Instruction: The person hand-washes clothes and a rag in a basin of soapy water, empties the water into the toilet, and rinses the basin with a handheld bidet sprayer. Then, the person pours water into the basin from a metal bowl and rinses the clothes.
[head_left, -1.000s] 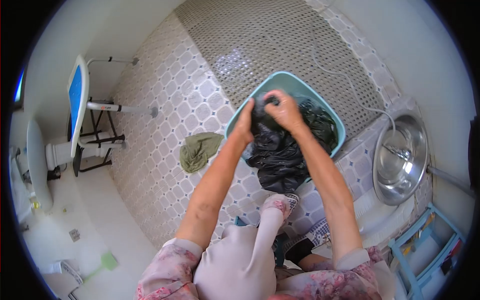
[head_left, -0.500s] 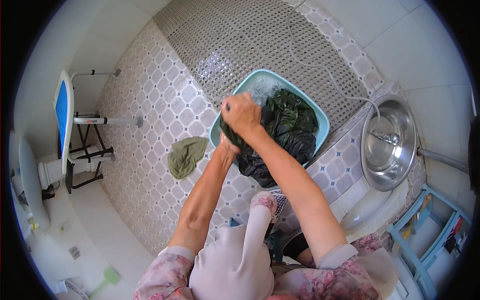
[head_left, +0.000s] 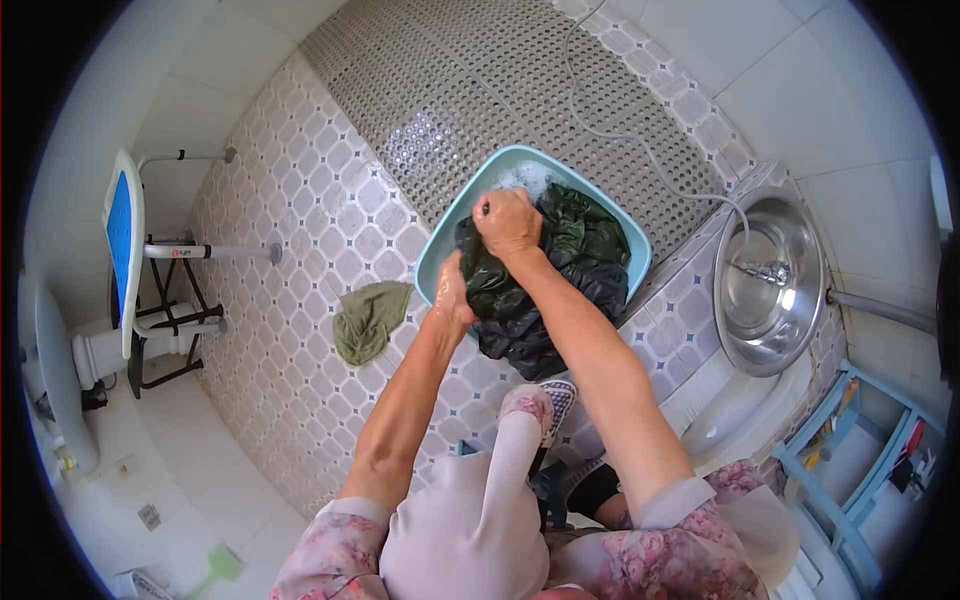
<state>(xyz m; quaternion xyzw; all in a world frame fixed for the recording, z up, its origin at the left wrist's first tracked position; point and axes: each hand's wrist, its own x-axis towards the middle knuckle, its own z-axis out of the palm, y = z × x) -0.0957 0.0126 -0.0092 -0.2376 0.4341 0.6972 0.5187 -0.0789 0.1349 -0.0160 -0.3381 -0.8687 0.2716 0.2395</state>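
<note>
A light blue basin (head_left: 640, 215) on the floor holds soapy water (head_left: 525, 177) and a heap of wet dark green and black clothing (head_left: 580, 240). My right hand (head_left: 508, 222) is closed in a fist round a bunched part of a dark green garment (head_left: 485, 280) over the left side of the basin. Just below it, at the basin's left edge, my left hand (head_left: 453, 288) grips the same garment, its fingers partly hidden by the cloth. Some dark cloth lies over the basin's near rim.
An olive cloth (head_left: 370, 320) lies on the tiled floor left of the basin. Behind is a perforated grey mat (head_left: 420, 70) crossed by a thin hose (head_left: 640, 140). A steel bowl (head_left: 735, 320) and blue rack (head_left: 850, 430) stand right; a shower chair (head_left: 125, 250) stands left.
My right hand has moved right and slightly down, away from the basin's left rim. My left hand has shifted up a little and shows more. The hands are farther apart.
</note>
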